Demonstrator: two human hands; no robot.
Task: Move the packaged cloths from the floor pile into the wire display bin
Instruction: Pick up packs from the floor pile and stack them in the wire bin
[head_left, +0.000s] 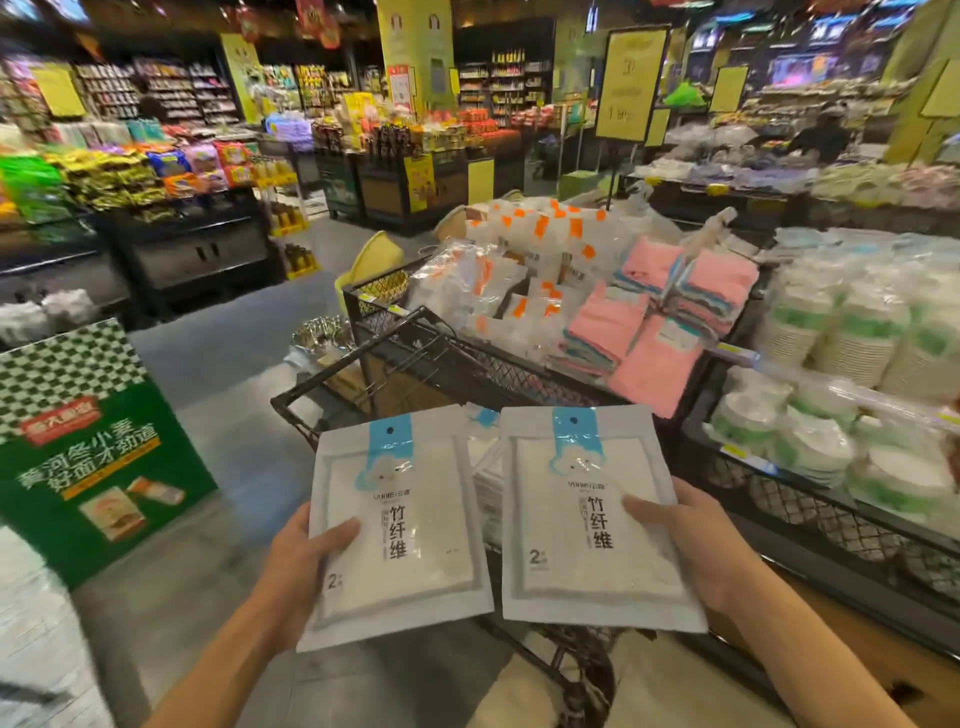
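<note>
I hold two flat white cloth packages with blue tops, one in each hand, side by side at chest height. My left hand (304, 564) grips the left package (400, 525) at its lower left edge, thumb on the front. My right hand (696, 545) grips the right package (592, 514) at its right edge, thumb on the front. Just beyond them stands the black wire display bin (447, 358), filled with white packages with orange labels (524, 244) and pink cloth stacks (654, 317). More white packages (485, 467) show between the two I hold. The floor pile is hidden.
A second wire bin (810, 499) on the right holds stacked paper bowls and plates. A green checkered cardboard display (98, 467) stands on the left. A yellow basket (374, 260) and a metal bowl (322, 332) lie behind the bin. Grey aisle floor opens ahead left.
</note>
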